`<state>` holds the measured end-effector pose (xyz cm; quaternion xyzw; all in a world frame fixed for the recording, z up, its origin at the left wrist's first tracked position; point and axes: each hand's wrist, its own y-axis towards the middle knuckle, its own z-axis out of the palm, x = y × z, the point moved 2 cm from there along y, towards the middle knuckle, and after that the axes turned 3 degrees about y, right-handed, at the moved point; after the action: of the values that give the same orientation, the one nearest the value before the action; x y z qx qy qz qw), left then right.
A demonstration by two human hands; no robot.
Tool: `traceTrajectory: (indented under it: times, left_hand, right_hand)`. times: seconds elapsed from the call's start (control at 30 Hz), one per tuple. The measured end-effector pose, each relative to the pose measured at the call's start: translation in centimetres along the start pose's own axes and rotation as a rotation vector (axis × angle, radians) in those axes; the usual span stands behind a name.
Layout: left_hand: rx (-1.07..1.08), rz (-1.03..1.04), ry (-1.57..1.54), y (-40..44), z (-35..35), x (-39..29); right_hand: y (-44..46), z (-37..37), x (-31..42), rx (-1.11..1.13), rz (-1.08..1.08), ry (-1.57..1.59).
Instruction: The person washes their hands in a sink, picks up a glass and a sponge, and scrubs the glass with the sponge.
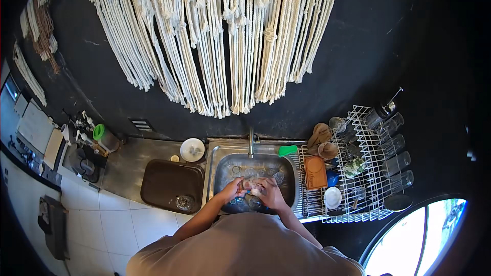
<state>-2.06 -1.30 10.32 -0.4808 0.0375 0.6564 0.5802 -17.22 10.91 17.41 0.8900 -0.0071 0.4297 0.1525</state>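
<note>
"Pale object [252, 186], held between both hands above the sink [211, 166]. Too small and blurred to identify."

"Likely to handle how?"

"Probably light, judging by its small size. Impossible to tell whether stiff or soft. Perhaps slippery if wet, and best treated as fragile, given the clear glassware [279, 177] in the basin nearby."

"Best place to take hold?"

"Around the sides, one hand to each end, with a firm but gentle grip."

"Position relative to the hands?"

"Right between them, touching both: just right of the left hand [234, 189], just left of the right hand [271, 194], partly covered by fingers."

"State of each hand?"

"Left, curled around the near side of the object. Right, bent in over the opposite side. Neither spread wide. Exact finger contact too small to make out."

"And round about?"

"Faucet [250, 145] beyond the hands, green item [288, 151] at the far right corner, drying rack [358, 219] to the right, dark tray [163, 181] on the worktop [123, 166] to the left."
</note>
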Motion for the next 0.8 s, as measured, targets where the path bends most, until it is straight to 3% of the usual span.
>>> traceTrajectory:
  times: [0.13,0.23,0.3,0.37,0.47,0.5,0.57,0.63,0.73,0.8]
  left_hand:
    - [0.153,0.046,-0.133,2.2,-2.5,1.2]
    - [0.038,0.057,-0.115,3.0,-1.6,0.9]
    - [-0.076,0.068,-0.013,1.5,-0.4,-0.6]
    - [-0.018,0.077,0.012,1.0,-0.6,-0.4]
    - [0.073,0.142,0.048,0.1,0.2,-0.9]
    - [-0.021,0.162,0.053,-0.6,0.3,-0.8]
    - [-0.165,0.193,0.071,-0.6,1.6,-0.8]
    - [-0.119,0.131,0.022,-0.1,0.7,-0.2]
    - [0.152,0.018,-0.223,0.5,-0.4,1.2]
    - [0.079,0.046,-0.249,0.6,-0.6,1.8]
  right_hand:
    - [0.5,0.4,-0.3,-0.047,-0.043,-0.146]
    - [0.3,0.4,-1.8,-0.027,-0.093,-0.16]
    - [0.2,1.0,-3.3,0.125,0.063,-0.146]
    - [0.5,0.5,-1.9,0.125,0.188,-0.048]
    - [0.7,0.3,-1.3,0.196,0.389,0.42]
    - [0.8,1.1,-2.0,0.187,0.393,0.421]
    - [1.0,1.0,-2.9,0.114,0.178,0.408]
    - [1.1,0.0,-2.1,0.09,0.238,0.555]
    - [1.3,0.6,-1.7,0.171,0.25,0.36]
    - [0.5,1.3,-2.2,0.147,0.162,0.207]
